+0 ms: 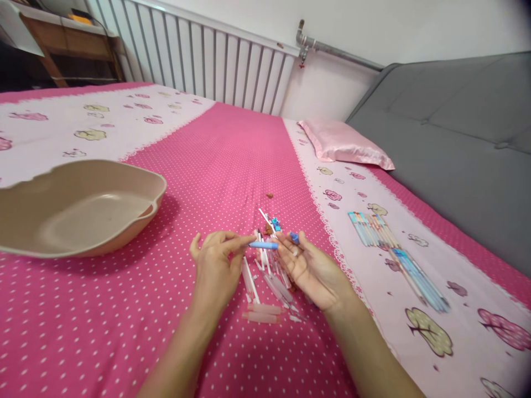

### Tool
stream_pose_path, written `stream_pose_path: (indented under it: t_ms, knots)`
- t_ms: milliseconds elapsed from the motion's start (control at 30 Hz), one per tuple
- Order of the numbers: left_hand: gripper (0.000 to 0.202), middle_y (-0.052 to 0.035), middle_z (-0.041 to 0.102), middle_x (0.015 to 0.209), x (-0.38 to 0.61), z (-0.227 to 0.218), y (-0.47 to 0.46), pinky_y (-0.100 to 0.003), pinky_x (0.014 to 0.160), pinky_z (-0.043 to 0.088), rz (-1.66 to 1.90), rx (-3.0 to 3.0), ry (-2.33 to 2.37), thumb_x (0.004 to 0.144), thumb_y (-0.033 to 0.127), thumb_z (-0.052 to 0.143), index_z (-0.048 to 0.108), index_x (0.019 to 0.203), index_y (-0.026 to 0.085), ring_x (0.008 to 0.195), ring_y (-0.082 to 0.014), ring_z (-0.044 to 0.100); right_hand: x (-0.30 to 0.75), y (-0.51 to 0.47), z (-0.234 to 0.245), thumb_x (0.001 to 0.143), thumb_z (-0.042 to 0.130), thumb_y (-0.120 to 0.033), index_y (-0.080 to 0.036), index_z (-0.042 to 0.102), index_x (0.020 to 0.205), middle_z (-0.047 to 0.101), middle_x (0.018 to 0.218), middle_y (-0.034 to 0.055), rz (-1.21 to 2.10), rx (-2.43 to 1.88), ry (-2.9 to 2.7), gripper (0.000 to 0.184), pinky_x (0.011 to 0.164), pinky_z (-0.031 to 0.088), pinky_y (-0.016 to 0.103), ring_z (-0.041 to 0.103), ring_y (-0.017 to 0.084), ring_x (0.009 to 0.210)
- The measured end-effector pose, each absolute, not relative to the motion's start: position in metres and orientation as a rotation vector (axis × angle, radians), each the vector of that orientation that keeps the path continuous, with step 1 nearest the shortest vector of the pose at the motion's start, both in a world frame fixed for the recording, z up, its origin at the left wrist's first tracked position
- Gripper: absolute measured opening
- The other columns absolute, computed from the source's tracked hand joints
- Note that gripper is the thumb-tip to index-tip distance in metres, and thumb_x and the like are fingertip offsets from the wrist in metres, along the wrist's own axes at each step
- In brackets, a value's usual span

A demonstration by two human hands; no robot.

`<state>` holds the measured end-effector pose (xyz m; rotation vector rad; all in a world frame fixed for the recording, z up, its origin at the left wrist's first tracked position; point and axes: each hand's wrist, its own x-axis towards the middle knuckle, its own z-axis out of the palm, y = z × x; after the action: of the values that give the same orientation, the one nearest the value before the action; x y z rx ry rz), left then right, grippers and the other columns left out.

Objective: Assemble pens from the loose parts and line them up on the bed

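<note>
My left hand pinches a short light-blue pen piece, held level with its far end near the fingers of my right hand. My right hand is turned palm up, a small dark-blue pen cap between its thumb and forefinger. A tiny white bit lies against its fingers. Below both hands is a loose pile of pen parts: white thin tubes, clear pinkish barrels and bright blue small pieces. My hands partly hide the pile.
A beige plastic basin stands at left on the pink dotted bedsheet. Two rows of pens, an upper row and a lower row, lie at right. Farther back are a pink pillow, grey headboard and white radiator.
</note>
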<state>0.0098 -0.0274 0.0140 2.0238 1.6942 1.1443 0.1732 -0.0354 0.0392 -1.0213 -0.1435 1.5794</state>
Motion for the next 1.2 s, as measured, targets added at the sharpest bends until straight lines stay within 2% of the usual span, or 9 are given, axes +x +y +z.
stream_pose_path:
  t_ms: [133,267,400,500,600,700,833,1033,1200]
  knots:
    - [0.025,0.0009,0.067,0.080,0.010,0.014,-0.027,-0.056,0.103,0.023,1.154,2.022,1.690,0.079,0.012,0.061,0.074,0.088,0.032,0.083,-0.0180,0.060,0.173,-0.037,0.042,0.095,0.044,-0.023,-0.013,0.059,0.074,0.071,0.090,0.0100,1.554,-1.027,-0.142,0.028,0.077,0.057,0.023,0.069,0.014,0.084]
    - [0.026,0.0012,0.067,0.080,0.009,0.013,-0.027,-0.056,0.103,0.023,1.163,2.017,1.680,0.080,0.013,0.061,0.074,0.089,0.033,0.082,-0.0176,0.060,0.175,-0.038,0.041,0.093,0.050,-0.030,-0.015,0.062,0.082,0.071,0.094,0.0074,1.443,-1.073,-0.283,0.022,0.085,0.053,0.028,0.068,0.015,0.092]
    - [0.024,0.0012,0.067,0.079,0.010,0.013,-0.027,-0.056,0.103,0.023,1.182,2.000,1.673,0.079,0.014,0.062,0.074,0.087,0.033,0.081,-0.0178,0.060,0.183,-0.037,0.041,0.089,0.056,-0.027,-0.015,0.064,0.077,0.072,0.092,0.0075,1.233,-1.075,-0.465,0.019,0.092,0.045,0.023,0.064,0.013,0.101]
    - [0.023,0.0013,0.067,0.078,0.010,0.013,-0.027,-0.056,0.104,0.023,1.190,1.992,1.675,0.079,0.014,0.063,0.074,0.086,0.032,0.081,-0.0181,0.060,0.195,-0.031,0.039,0.078,0.065,-0.027,-0.016,0.064,0.077,0.070,0.085,0.0038,1.151,-1.070,-0.526,0.011,0.075,0.047,0.021,0.064,0.011,0.086]
    - [0.022,0.0011,0.067,0.077,0.010,0.014,-0.026,-0.056,0.103,0.023,1.193,1.980,1.692,0.078,0.014,0.063,0.074,0.087,0.032,0.082,-0.0187,0.060,0.212,-0.024,0.033,0.060,0.068,-0.018,-0.017,0.061,0.075,0.065,0.077,-0.0017,1.207,-1.095,-0.577,0.017,0.053,0.038,0.019,0.056,0.008,0.063]
    - [0.023,0.0010,0.066,0.077,0.010,0.015,-0.026,-0.056,0.103,0.023,1.182,1.979,1.700,0.078,0.013,0.063,0.074,0.087,0.032,0.083,-0.0188,0.060,0.228,-0.019,0.026,0.055,0.058,-0.015,-0.017,0.058,0.070,0.055,0.064,-0.0050,1.162,-1.323,-0.863,0.016,0.050,0.031,0.020,0.045,0.008,0.054]
    - [0.025,0.0009,0.067,0.081,0.009,0.014,-0.026,-0.056,0.103,0.023,1.156,2.000,1.704,0.079,0.014,0.061,0.074,0.089,0.033,0.085,-0.0190,0.060,0.241,-0.019,0.021,0.063,0.050,-0.019,-0.017,0.064,0.075,0.046,0.054,-0.0061,0.909,-1.775,-1.478,0.018,0.051,0.025,0.023,0.033,0.009,0.049]
    - [0.023,0.0000,0.067,0.083,0.008,0.013,-0.026,-0.055,0.103,0.024,1.145,2.011,1.706,0.081,0.017,0.059,0.074,0.090,0.033,0.087,-0.0195,0.060,0.248,-0.020,0.018,0.070,0.057,-0.024,-0.016,0.066,0.080,0.058,0.063,-0.0010,0.957,-1.895,-1.839,0.016,0.055,0.033,0.024,0.046,0.012,0.055]
    - [0.024,0.0001,0.067,0.084,0.009,0.013,-0.026,-0.056,0.104,0.023,1.148,2.007,1.704,0.081,0.017,0.058,0.073,0.090,0.033,0.087,-0.0196,0.060,0.245,-0.021,0.013,0.066,0.064,-0.016,-0.019,0.073,0.087,0.070,0.076,0.0039,0.713,-2.157,-1.984,0.023,0.059,0.037,0.025,0.059,0.016,0.068]
